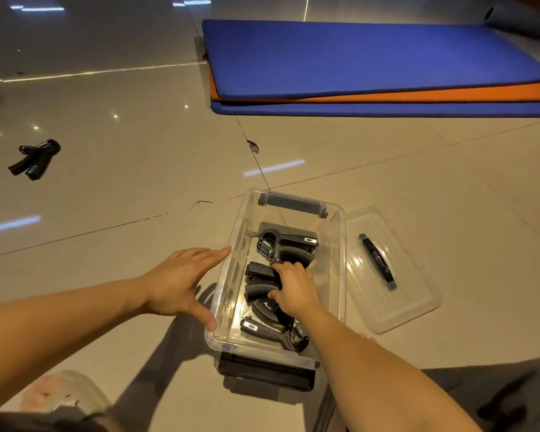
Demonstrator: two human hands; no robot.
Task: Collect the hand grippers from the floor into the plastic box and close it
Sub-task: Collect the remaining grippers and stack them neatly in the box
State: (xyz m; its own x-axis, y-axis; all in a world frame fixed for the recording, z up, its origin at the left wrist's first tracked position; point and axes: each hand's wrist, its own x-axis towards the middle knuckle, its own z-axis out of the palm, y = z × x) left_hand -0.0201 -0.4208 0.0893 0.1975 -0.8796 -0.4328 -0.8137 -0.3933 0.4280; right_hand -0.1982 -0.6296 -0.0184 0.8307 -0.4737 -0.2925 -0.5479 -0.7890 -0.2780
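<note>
A clear plastic box stands open on the tiled floor in front of me, with black hand grippers inside. One black gripper lies at the box's far end and another at the near end. My right hand reaches into the box, its fingers closed on a middle hand gripper. My left hand is spread open against the box's left outer wall. The clear lid with its black handle lies flat on the floor right of the box. Black hand grippers lie together on the floor far to the left.
Blue and orange mats are stacked on the floor at the back right. A dark grey roll rests on their far right corner. A floor tile joint has a chipped spot. My knees show at the bottom corners.
</note>
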